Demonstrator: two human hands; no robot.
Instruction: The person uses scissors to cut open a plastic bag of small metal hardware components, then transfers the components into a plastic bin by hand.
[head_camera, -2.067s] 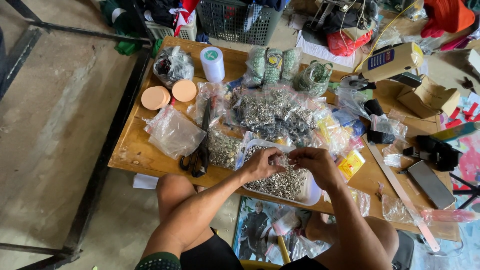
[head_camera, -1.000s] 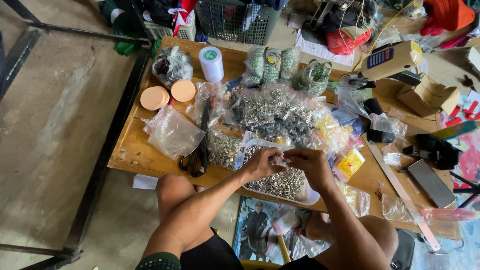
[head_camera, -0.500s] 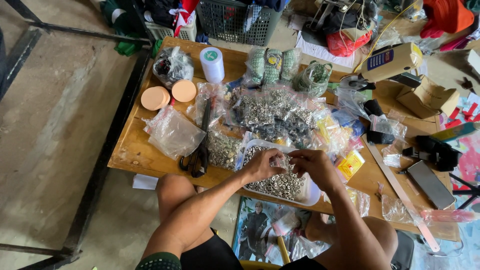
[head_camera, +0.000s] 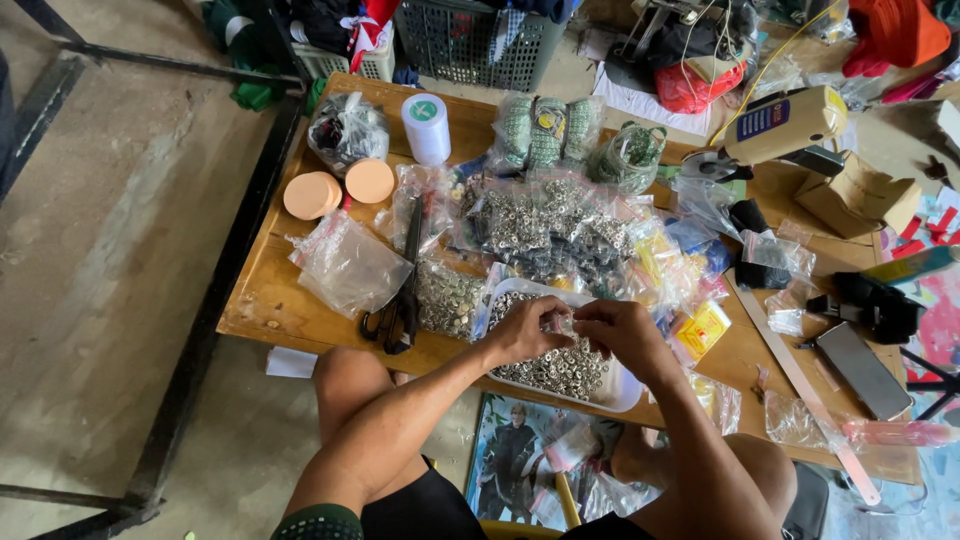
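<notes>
Both hands meet over a white tray (head_camera: 628, 388) at the near edge of the low wooden table (head_camera: 262, 300). The tray is heaped with small silver metal eyelets (head_camera: 560, 370). The left hand (head_camera: 525, 330) and the right hand (head_camera: 622, 333) pinch a small clear plastic bag (head_camera: 562, 324) between their fingertips, fingers curled closed on it just above the heap; what is in the bag is too small to tell.

Behind the tray lies a spread of clear bags of metal rings (head_camera: 545, 225), some silver, some darker. A further bag of silver eyelets (head_camera: 447, 297) lies just left of the tray, touching black scissors (head_camera: 400, 300). Left of those sits a crumpled clear bag (head_camera: 345, 265) that looks nearly empty. Farther back, three green-patterned packets (head_camera: 545, 130) stand side by side, near a white spool (head_camera: 427, 127) and two round peach-coloured lids (head_camera: 340, 188). A cardboard box (head_camera: 858, 200) stands open at the right.
</notes>
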